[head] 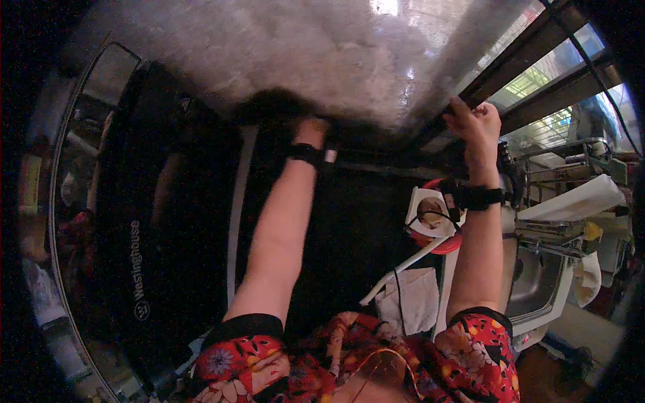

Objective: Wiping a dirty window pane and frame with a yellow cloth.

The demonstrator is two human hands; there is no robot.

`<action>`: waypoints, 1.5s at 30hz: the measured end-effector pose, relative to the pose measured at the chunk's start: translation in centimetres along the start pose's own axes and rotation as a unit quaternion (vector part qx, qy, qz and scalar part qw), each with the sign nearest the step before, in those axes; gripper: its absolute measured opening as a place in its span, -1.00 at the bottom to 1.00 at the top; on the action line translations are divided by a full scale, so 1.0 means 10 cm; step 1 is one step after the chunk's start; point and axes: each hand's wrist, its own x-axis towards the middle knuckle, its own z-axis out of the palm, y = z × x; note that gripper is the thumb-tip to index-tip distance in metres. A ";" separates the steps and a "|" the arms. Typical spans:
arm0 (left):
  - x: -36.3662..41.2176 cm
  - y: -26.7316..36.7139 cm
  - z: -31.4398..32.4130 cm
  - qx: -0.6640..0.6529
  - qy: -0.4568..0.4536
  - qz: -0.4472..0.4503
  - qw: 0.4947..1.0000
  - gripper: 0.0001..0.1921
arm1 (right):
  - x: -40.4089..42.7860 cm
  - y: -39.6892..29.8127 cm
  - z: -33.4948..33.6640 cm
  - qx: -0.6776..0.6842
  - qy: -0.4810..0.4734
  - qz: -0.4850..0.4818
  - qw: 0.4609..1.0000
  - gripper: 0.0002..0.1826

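Note:
Both my arms reach up and away from me, each with a black strap round the wrist. My left hand (311,132) is blurred in dark shadow beneath a pale, stained surface (312,55); its fingers and anything in them cannot be made out. On the right, my right hand (476,121) is raised at a dark window bar (519,55), fingers curled against or near its lower end. Whether it grips the bar is not clear. Left of my left arm stands a black Westinghouse appliance (166,262) with a glossy front.
Below my right hand are a white holder (431,211) with a cord, a red round object (443,245), and a hanging grey cloth (410,302). A steel sink (536,282) and a metal rack (549,166) lie to the right. A black cable (589,65) crosses the window.

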 end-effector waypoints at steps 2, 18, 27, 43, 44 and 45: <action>-0.21 0.52 0.14 -0.125 0.004 0.058 0.990 -0.71 | -0.02 -0.07 0.00 0.015 -0.002 0.000 1.000 -0.75; 0.02 -0.31 -0.08 0.018 0.189 -0.016 0.982 -0.73 | 0.05 0.10 -0.06 -0.005 -0.002 -0.027 1.000 -0.77; 0.26 0.02 -0.24 0.377 -0.060 -0.228 0.896 -0.48 | 0.04 0.10 -0.07 0.008 -0.027 0.008 1.000 -0.79; 0.33 -0.96 -1.11 0.030 0.482 -0.219 0.848 -0.42 | -0.06 -0.19 0.29 0.065 -0.027 -0.017 0.997 -0.59; 0.33 -0.54 -1.00 -0.247 0.529 -0.139 0.800 -0.45 | 0.00 -0.02 0.15 0.027 -0.012 -0.012 0.999 -0.60; 0.25 -0.16 -1.05 -0.499 0.538 -0.054 0.677 -0.48 | 0.03 0.02 0.02 -0.003 -0.002 -0.011 1.000 -0.61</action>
